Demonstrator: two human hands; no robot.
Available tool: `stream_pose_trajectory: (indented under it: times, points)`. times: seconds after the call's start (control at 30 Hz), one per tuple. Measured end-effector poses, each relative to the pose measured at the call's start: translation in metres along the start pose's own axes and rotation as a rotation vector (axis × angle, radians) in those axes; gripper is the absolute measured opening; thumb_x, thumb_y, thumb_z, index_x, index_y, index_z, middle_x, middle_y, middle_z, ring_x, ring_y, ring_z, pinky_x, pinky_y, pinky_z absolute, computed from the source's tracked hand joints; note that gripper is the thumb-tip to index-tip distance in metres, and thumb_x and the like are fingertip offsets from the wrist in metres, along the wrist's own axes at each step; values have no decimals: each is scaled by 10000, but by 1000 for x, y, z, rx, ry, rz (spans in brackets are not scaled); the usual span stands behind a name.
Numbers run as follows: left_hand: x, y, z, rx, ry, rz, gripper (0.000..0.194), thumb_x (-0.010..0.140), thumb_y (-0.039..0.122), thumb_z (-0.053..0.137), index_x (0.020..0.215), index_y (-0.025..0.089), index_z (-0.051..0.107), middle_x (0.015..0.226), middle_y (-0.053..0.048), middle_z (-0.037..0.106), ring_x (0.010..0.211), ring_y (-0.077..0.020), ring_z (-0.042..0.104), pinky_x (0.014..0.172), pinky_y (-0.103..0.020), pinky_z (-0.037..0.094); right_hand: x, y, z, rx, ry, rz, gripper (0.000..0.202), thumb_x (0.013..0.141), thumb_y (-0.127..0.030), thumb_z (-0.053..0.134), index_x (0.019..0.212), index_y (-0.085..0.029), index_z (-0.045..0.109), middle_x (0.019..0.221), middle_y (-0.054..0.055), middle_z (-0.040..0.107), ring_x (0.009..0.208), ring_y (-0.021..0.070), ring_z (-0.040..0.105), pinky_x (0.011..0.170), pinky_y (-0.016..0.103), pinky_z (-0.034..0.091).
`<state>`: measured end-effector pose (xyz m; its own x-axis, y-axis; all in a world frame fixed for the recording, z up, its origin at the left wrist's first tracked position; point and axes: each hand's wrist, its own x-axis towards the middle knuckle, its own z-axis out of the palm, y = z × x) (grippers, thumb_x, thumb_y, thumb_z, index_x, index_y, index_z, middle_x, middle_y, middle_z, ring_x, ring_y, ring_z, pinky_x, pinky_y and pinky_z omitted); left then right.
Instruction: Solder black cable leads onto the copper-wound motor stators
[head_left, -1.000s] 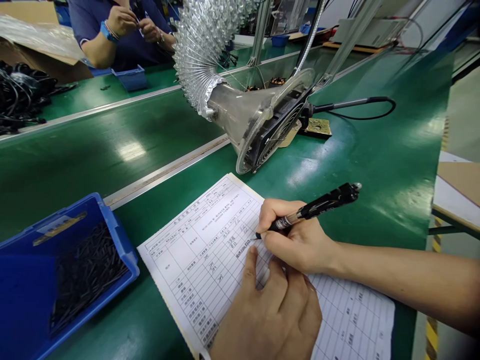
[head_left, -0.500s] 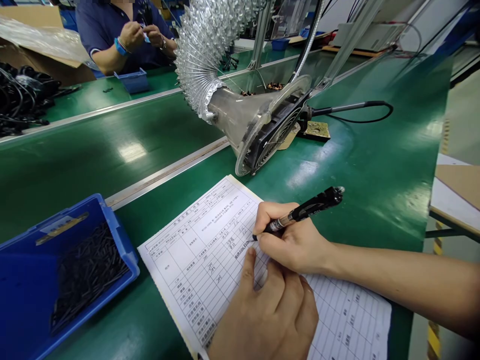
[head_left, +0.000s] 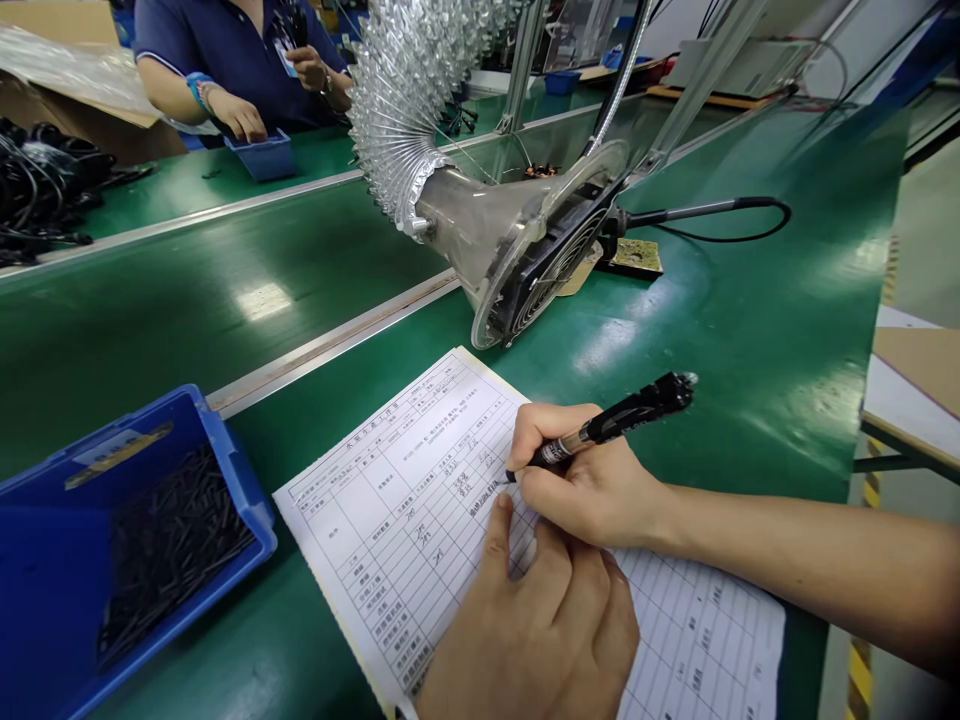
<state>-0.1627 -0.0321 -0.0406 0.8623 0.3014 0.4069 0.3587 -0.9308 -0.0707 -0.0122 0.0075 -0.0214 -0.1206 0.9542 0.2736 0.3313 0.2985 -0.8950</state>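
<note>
A printed form [head_left: 367,540] with a table of rows and handwritten entries lies slanted on the green bench. My right hand [head_left: 589,480] grips a black pen [head_left: 611,420], its tip down on the sheet beside a line of dark handwriting. Flat on the paper just below rests my left hand [head_left: 540,610], fingers spread a little, holding nothing. Its index fingertip is close to the pen tip. The hands cover part of the form's middle and lower rows.
At left stands a blue bin [head_left: 247,500] of small black parts. A fume hood [head_left: 487,230] on a silver duct [head_left: 397,110] sits beyond the form, with a soldering iron [head_left: 705,212] behind it. Across the belt [head_left: 187,270], a co-worker's hand [head_left: 238,113] reaches into a small blue tray [head_left: 266,158].
My hands and the pen have barely moved. Across the belt, the co-worker's hands have parted: one has dropped to the small blue tray, the other holds up dark parts.
</note>
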Motion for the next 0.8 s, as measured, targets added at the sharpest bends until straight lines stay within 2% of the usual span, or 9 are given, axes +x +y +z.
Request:
stream_pose_trajectory:
  times: [0.23,0.37,0.43,0.53,0.63,0.8]
  points:
    - [-1,-1,1,31,19,23,315,930,232,430,1171,148,615,1101,-62,688,1030,-248,581,960,-492,458,4,0,-5,116,62,77,71,622,-117,503,584,-170,529,559,-32,514,511,88,429,467,204,345]
    - [-4,2,4,54,73,17,303,918,171,427,1147,145,624,1075,-54,694,962,-230,598,954,-488,446,12,6,-13,358,-13,233,41,636,-136,565,647,-174,574,526,-57,497,448,71,384,424,197,307]
    - [-5,6,6,94,75,9,303,921,184,444,1160,129,620,1082,-65,696,983,-239,603,950,-476,444,13,7,-15,402,-45,280,61,641,-134,577,686,-176,586,503,-69,491,409,60,354,401,192,288]
    - [-8,14,9,181,95,-8,277,923,225,485,1127,116,638,1061,-79,711,984,-253,622,882,-437,492,10,7,-15,314,-31,256,22,682,-170,602,679,-173,580,503,-49,523,409,72,400,400,193,309]
    - [-11,25,12,218,113,-65,255,931,263,503,1101,148,654,1076,-58,709,998,-263,628,837,-424,537,7,5,-13,156,-27,154,73,720,-205,602,659,-170,580,517,-21,551,441,98,458,420,205,345]
    - [-20,42,16,222,11,-133,261,911,286,579,1151,203,638,1150,-40,677,1074,-290,604,846,-483,567,8,4,-11,-14,-18,64,50,659,-163,546,616,-172,571,527,-22,531,446,91,416,412,198,335]
